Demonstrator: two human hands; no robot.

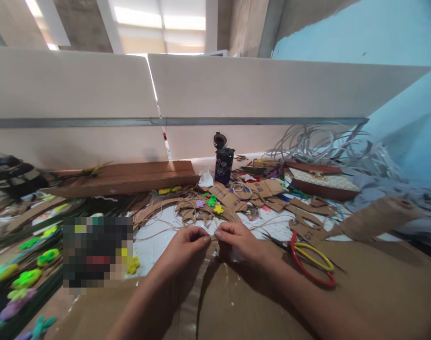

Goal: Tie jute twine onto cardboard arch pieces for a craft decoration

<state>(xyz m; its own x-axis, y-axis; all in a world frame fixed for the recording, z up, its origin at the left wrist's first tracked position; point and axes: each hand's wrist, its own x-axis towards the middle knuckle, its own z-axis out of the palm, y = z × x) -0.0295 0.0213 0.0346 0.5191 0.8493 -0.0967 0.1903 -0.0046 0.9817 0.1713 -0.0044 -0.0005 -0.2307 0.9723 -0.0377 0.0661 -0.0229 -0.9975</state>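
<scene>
My left hand (187,245) and my right hand (240,243) meet at the middle, thumbs and forefingers pinched close together. Between the fingertips runs a thin strand of twine (213,237), partly hidden by the fingers. Just beyond them lies a curved cardboard piece wrapped in twine (233,216), with a purple flower (200,203), a green flower (211,200) and a yellow flower (219,208) on it. Loose twine loops spread to its left. Beside my right forearm rest scissors (331,278) with red and yellow handles, and farther right a cone of twine (378,217) lies on its side.
A dark bottle (224,165) with its lid up stands at the back. Behind the cardboard scraps (268,188) sit a handbag (322,186) and coiled clear tubing (311,141). Fuzzy flowers (27,278) and dark green stems lie left. A white partition (272,89) closes the back.
</scene>
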